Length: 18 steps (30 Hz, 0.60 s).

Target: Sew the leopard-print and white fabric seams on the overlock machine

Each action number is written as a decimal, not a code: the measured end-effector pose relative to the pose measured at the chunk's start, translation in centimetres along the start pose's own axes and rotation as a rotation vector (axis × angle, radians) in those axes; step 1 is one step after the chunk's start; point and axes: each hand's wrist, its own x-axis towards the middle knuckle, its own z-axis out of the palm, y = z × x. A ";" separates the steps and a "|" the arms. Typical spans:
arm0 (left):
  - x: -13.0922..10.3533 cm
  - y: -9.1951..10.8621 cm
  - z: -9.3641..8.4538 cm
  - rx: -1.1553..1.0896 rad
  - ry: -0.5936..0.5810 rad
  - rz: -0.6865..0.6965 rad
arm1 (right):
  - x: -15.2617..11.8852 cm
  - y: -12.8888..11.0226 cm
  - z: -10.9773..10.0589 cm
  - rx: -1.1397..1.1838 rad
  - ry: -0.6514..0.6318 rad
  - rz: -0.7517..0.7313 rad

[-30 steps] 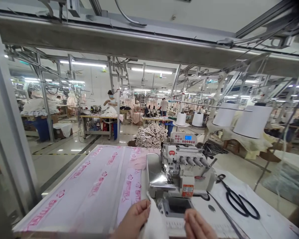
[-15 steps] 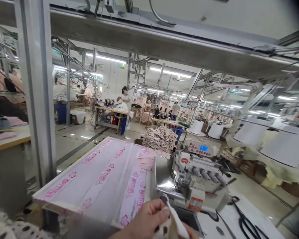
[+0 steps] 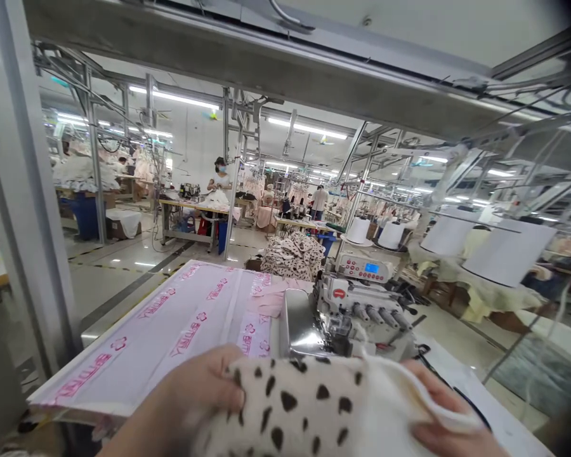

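Holding one spotted fleece piece [image 3: 304,406] stretched across the bottom of the frame, I have my left hand [image 3: 195,387] clenched on its left edge and my right hand [image 3: 438,419] pinching the white edge at lower right. Its long axis runs left to right between both grips. One overlock sewing machine [image 3: 356,311] sits just above and behind it, nearer my right hand. The surface [image 3: 171,330] spreads to the left; four thread cones [image 3: 509,251] stand at right.
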 end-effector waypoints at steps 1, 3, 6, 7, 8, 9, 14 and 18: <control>0.2 0.4 -0.8 0.033 0.043 -0.019 | 0.8 1.0 0.8 0.047 0.019 0.025; 1.5 -0.1 -2.6 0.252 0.216 -0.099 | 2.6 3.3 1.8 0.050 0.047 0.052; 4.4 -2.6 -4.1 0.649 0.571 -0.169 | 4.8 6.8 2.0 -0.007 0.110 0.038; 5.3 -3.4 -4.0 0.736 0.666 -0.154 | 5.3 7.6 2.0 -0.043 0.111 0.020; 6.1 -4.0 -3.6 0.787 0.720 -0.109 | 5.7 8.2 2.0 -0.088 0.091 -0.002; 6.9 -4.5 -2.9 0.803 0.721 -0.048 | 6.0 8.6 2.1 -0.134 0.060 -0.033; 10.1 -4.4 1.8 0.623 0.351 0.128 | 6.6 7.7 3.3 -0.239 -0.085 -0.184; 12.4 -4.0 2.2 0.855 0.345 0.042 | 6.7 7.4 3.5 -0.115 -0.071 -0.183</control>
